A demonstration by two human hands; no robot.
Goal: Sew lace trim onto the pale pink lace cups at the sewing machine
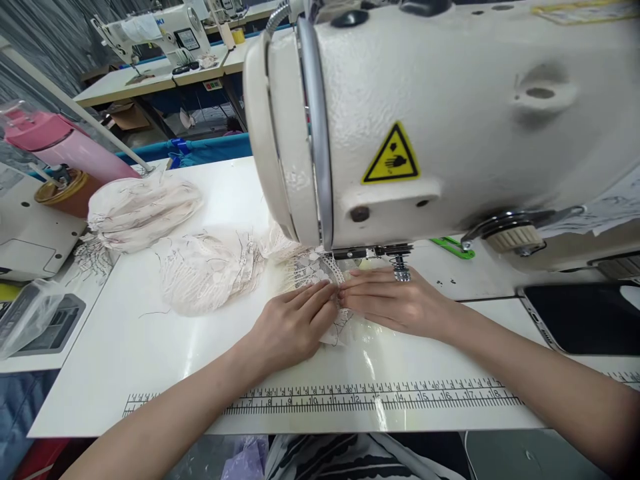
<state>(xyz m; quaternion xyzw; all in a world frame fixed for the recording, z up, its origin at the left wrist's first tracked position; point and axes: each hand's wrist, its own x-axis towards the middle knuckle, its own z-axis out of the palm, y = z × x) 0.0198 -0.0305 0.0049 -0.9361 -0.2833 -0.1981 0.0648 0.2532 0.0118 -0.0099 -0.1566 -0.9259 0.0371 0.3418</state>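
Checking out this desk [115, 340]: white and shiny, ruler strip [325, 399] printed along the near edge, both forearms reaching across it. Where's the lace piece [317, 267] sitting though?

Flat on the desk, just beneath the low end of the big sewing machine [450, 87], the one with the yellow warning sticker [393, 157]. Left hand [295, 323] is on it, fingers together and pressed down. Right hand [400, 300] comes in from the other side, fingers stretched out and close together, tips meeting the left ones on the lace. Can't tell if either is pinching it.

And the rest of the surface?

Two pale fabric heaps off to the left, the nearer one [210, 270] with loose dark threads, the farther one [143, 207] near a pink bottle [75, 143]. Over on the right there's a dark phone [590, 320], plus a green tool [453, 247] behind the right hand.

Busy room?

Kinda. Another sewing machine [155, 37] on its own table [120, 83] at the back, grey curtain [45, 53] behind that.
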